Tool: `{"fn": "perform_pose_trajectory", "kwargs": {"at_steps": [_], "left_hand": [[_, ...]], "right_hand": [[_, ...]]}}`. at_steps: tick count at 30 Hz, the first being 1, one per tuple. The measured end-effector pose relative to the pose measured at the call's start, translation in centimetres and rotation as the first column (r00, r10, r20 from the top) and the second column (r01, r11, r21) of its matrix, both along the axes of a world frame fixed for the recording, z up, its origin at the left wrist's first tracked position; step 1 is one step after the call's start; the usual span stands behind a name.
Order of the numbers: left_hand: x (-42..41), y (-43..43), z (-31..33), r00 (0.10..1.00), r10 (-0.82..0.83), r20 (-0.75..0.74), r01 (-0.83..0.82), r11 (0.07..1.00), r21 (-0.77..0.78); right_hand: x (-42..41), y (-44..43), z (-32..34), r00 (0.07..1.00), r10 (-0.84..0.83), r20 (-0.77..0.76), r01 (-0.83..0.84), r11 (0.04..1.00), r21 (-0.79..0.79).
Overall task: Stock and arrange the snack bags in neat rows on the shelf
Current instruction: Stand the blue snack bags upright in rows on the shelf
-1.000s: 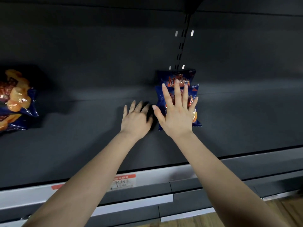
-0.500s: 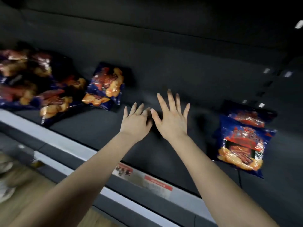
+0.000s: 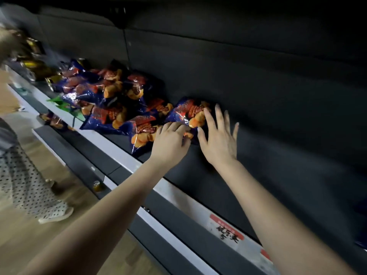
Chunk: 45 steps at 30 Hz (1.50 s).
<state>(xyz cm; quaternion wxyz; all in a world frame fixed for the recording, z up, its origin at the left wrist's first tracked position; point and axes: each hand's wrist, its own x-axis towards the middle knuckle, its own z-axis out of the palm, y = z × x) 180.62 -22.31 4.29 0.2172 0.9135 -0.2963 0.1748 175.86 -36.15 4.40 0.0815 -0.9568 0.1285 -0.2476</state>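
- Now the left hand (image 3: 170, 142) curls its fingers on the near edge of one snack bag (image 3: 191, 114).
- The right hand (image 3: 218, 139) is flat and spread, touching the bag's right side.
- The bag lies flat on the shelf (image 3: 288, 155), at the right end of the pile of bags (image 3: 119, 98).
- Its long side points to the back wall, with both hands right at it.

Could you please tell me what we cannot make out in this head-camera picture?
Head view: writing on the price label is too blurred to read.
Head view: gold packs at far left are smeared by motion blur.
Head view: fingertips of the left hand are hidden under its knuckles, so its hold on the snack bag is unclear.
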Motion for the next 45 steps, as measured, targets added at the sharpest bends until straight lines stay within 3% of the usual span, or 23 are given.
{"fn": "perform_pose_trajectory", "kwargs": {"at_steps": [6,10,17,28,35,37,41,45], "left_hand": [[6.4,1.8,2.1,0.999,-0.019,0.049,0.022,0.999,-0.043],[9.7,2.1,2.3,0.995,-0.096,-0.021,0.097,0.992,0.084],[12.4,2.7,0.2,0.957,-0.196,-0.216,0.239,0.951,0.197],[13.3,3.1,-1.2,0.944,-0.306,-0.126,0.317,0.945,0.084],[14.0,3.3,-1.6,0.928,-0.361,-0.09,0.356,0.932,-0.065],[13.9,3.6,-1.6,0.91,-0.409,-0.064,0.395,0.904,-0.162],[13.6,3.8,0.7,0.856,-0.489,-0.166,0.366,0.801,-0.473],[13.7,2.3,3.8,0.84,-0.519,-0.159,0.355,0.746,-0.564]], "right_hand": [[5.2,2.1,1.9,0.997,-0.048,0.064,0.052,0.996,-0.067],[8.5,3.0,3.3,0.992,-0.096,0.078,0.105,0.988,-0.111],[10.0,3.0,-0.6,0.952,-0.227,-0.206,0.233,0.972,0.008],[9.5,4.0,-2.4,0.941,-0.334,-0.063,0.332,0.942,-0.04],[9.3,4.8,-2.6,0.934,-0.356,-0.025,0.356,0.934,-0.002],[8.8,5.2,-2.7,0.938,-0.347,0.006,0.346,0.937,0.049],[7.5,6.0,-2.2,0.918,-0.386,0.086,0.377,0.92,0.105],[6.1,5.7,-1.6,0.875,-0.429,0.224,0.41,0.903,0.125]]}}
